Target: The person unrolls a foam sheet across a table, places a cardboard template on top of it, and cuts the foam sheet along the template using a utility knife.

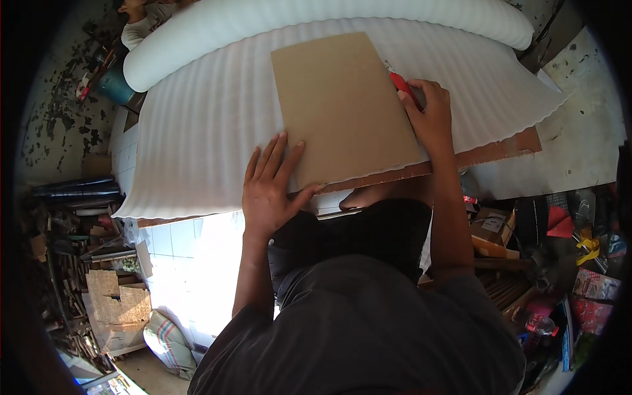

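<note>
A flat brown rectangular board [342, 105] lies on a sheet of white foam [204, 112] before me. My right hand [431, 115] is closed around a red utility knife [405, 91]. The knife's tip is beside the board's right edge, toward the far corner. Whether the blade is cutting into the foam, I cannot tell. My left hand [270, 187] presses down with fingers spread at the board's lower left corner. Its fingers rest partly on the foam and partly on the board, and the thumb reaches along the near edge.
The foam's thick roll [316, 18] stretches across the far side. Brown cardboard [500, 148] shows under the foam's near edge. Scrap wood and a torn cardboard piece [117, 306] are piled at left. Boxes [494, 227], a plastic bottle [541, 324] and clutter lie right. Another person [141, 26] is at far left.
</note>
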The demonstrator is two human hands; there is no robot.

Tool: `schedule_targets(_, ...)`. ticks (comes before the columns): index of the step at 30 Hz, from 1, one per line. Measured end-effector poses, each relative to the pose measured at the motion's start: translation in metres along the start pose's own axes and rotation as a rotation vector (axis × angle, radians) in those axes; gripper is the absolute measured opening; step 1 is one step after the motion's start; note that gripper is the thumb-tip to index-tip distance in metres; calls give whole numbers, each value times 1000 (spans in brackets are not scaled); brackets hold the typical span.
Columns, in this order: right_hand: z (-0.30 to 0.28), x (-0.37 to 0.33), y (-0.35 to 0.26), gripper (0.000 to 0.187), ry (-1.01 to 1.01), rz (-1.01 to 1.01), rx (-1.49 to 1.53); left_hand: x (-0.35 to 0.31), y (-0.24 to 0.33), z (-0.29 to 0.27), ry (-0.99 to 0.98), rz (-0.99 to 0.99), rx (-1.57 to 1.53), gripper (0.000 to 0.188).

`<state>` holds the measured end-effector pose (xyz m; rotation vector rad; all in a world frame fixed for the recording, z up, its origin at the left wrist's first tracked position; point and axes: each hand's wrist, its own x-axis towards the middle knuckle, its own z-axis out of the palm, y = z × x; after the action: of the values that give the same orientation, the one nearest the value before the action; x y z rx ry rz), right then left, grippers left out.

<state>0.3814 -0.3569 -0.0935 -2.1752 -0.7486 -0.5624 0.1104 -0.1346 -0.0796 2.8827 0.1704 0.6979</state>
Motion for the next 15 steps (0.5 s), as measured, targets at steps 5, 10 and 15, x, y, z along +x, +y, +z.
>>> schedule_targets(5, 0, -1, 1, 36, -8, 11, -1, -1, 0, 0, 0, 4, -6, 78)
schedule_targets(10, 1, -1, 1, 35, -4, 6, -12, -3, 0, -1, 2, -4, -6, 78)
schedule_targets(15, 2, -1, 2, 34, 16, -3, -10, -3, 0, 0, 19, 10, -10, 78)
